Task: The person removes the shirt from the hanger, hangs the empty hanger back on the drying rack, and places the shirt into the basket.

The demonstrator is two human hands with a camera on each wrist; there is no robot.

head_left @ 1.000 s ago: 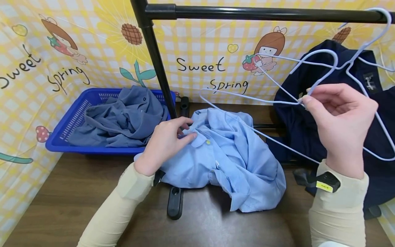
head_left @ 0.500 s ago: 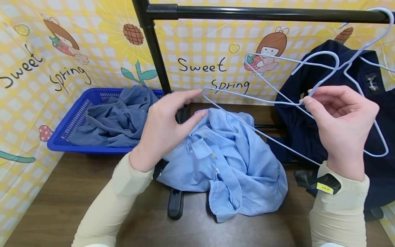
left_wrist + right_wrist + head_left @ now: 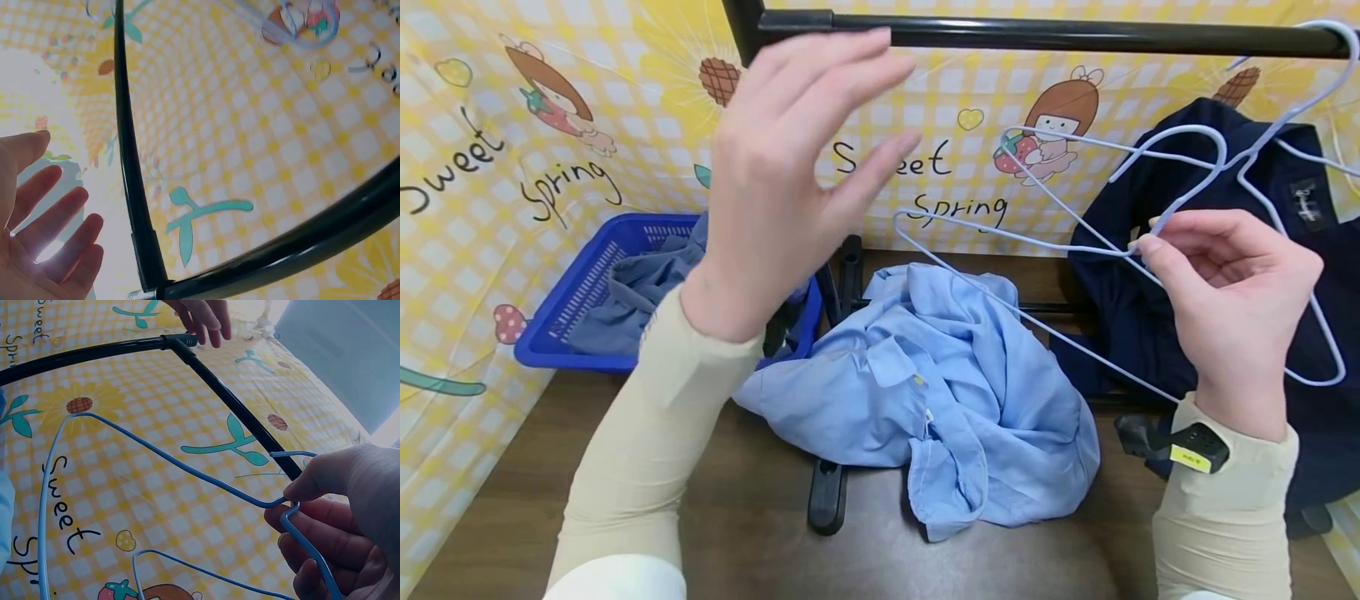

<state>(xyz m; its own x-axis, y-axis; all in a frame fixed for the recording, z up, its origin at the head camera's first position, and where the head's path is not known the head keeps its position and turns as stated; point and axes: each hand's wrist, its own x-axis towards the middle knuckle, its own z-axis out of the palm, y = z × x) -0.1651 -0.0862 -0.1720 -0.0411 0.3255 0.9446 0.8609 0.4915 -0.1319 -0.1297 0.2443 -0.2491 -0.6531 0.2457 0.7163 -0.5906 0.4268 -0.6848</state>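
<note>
**Right grip (image 3: 1240, 292) pinches a lavender-blue wire hanger (image 3: 1067, 247) in front of a rumpled shirt (image 3: 865, 417)**

At the left of the frame, a blue basket (image 3: 576, 362) holds a slate-blue garment (image 3: 632, 300). The left grip (image 3: 775, 183) is raised in the upper left, fingers and thumb spread well apart, holding nothing; with its forearm it masks much of the rack's upright post and the basket's right part. The left wrist view shows what is masked there: the post (image 3: 128, 156) meeting the rail, with a gap between it and the fingers.

The light-blue shirt lies heaped at the centre on the worktop (image 3: 760, 533), collar up, partly over a black rack foot (image 3: 827, 500). Across the top runs the black rail (image 3: 1037, 35).

The held hanger is right of centre. Its long bottom wire slants from centre-left towards lower right, crossing in front of the shirt; one shoulder end points left, and the hook arches up, its tip turned left. Wires of another hanger (image 3: 1266, 137) on the rail cross behind it, with a navy garment (image 3: 1195, 167) beyond at the right.

The right grip is closed, thumb and fingertips on the hanger's neck; the right wrist view shows this pinch from its other side, plus a pale panel (image 3: 344, 356) in the upper right.
</note>
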